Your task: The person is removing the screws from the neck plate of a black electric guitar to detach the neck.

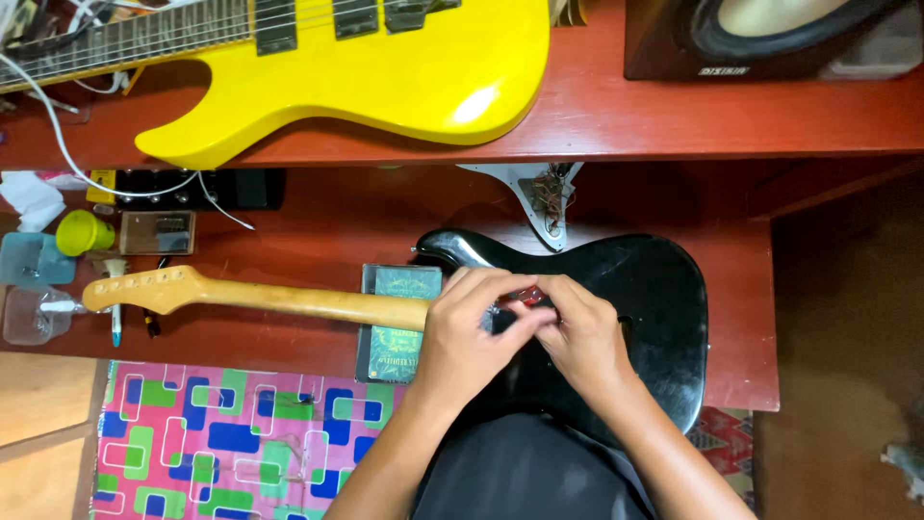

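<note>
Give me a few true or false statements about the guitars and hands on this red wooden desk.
1. Both hands, left and right, work together over the glossy black electric guitar body. True.
2. The glossy yellow electric guitar lies on the person's lap. False: it lies on the upper shelf.
3. The pale wooden guitar neck points to the picture's left. True.
4. The dark green square box rests on the yellow guitar. False: it lies under the neck.
</note>
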